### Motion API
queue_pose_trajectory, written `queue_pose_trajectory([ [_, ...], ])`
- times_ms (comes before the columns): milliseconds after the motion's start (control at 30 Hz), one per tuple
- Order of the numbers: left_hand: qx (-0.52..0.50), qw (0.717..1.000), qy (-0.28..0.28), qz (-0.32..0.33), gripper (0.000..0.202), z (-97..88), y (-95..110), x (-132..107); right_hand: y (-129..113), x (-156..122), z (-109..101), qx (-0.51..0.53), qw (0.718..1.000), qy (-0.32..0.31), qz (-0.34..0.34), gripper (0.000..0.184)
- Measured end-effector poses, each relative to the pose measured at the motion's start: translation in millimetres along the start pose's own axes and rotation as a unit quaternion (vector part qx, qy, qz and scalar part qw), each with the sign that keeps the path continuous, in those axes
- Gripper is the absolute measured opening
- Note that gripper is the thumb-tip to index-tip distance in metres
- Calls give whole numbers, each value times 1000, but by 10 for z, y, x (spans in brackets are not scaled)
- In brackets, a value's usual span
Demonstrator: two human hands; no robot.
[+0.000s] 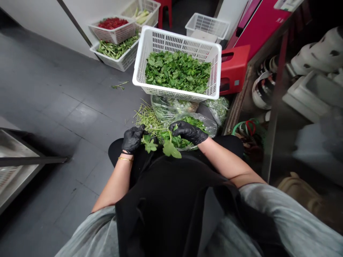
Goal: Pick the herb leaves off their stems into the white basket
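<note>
The left hand [132, 139] and the right hand [189, 132], two in number, each wear one black glove. The left hand has its fingers closed narrowly on one end of a leafy green stem [168, 147], and the right hand pinches it on the other side. So the leafy green stem is between the two hands, above the lap; at least two big leaves hang from it. On the left wrist there is one bracelet [125, 159].

From this stem, close at eleven o'clock, lies one pile of thin stalks [146, 116], too many to count. At two o'clock, near the right hand, is one opened plastic bag [213, 125] with green leaves inside. Behind it I count two more plastic bags, one at twelve o'clock [162, 107] and one at two o'clock [219, 107].

Farther, at twelve o'clock, stands one large white basket [139, 71], partly filled with picked leaves [177, 71]. At two o'clock, just beside it, is one red stool [238, 67]. At eleven o'clock there are three smaller baskets: one with red chillies [112, 23], one with cut green vegetables [115, 49], one with pale long vegetables [142, 17]. At one o'clock is one more white basket [197, 22].
</note>
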State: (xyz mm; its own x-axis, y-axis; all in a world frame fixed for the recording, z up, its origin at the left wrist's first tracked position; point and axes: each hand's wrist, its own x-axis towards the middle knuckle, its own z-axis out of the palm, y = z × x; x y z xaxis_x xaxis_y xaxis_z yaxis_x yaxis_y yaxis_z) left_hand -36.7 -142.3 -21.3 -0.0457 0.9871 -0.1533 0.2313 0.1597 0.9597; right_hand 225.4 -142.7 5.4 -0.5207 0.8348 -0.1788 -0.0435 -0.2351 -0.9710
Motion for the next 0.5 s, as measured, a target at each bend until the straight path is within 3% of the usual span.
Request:
queue_pose_trajectory([
  [67, -17, 996, -82, -11, 34, 79, 78, -16, -37, 25, -6, -80, 994, -68, 7, 18],
  [133, -40, 988, -145, -15, 24, 221, 134, -55, -72, 41, 18, -136, 984, -112, -7, 21],
  [267, -123, 966, -220, -52, 18, 521, 161, -188, -90, 30, 83, -200, 969, -135, -53, 23],
  [367, -158, 961, -218, -67, 24, 583, 190, -271, -48, -10, 95, -234, 962, -124, -70, 22],
  [500, -124, 980, -152, 16, 28, 476, 280, -256, 47, -59, 111, -164, 986, -17, -38, 26],
])
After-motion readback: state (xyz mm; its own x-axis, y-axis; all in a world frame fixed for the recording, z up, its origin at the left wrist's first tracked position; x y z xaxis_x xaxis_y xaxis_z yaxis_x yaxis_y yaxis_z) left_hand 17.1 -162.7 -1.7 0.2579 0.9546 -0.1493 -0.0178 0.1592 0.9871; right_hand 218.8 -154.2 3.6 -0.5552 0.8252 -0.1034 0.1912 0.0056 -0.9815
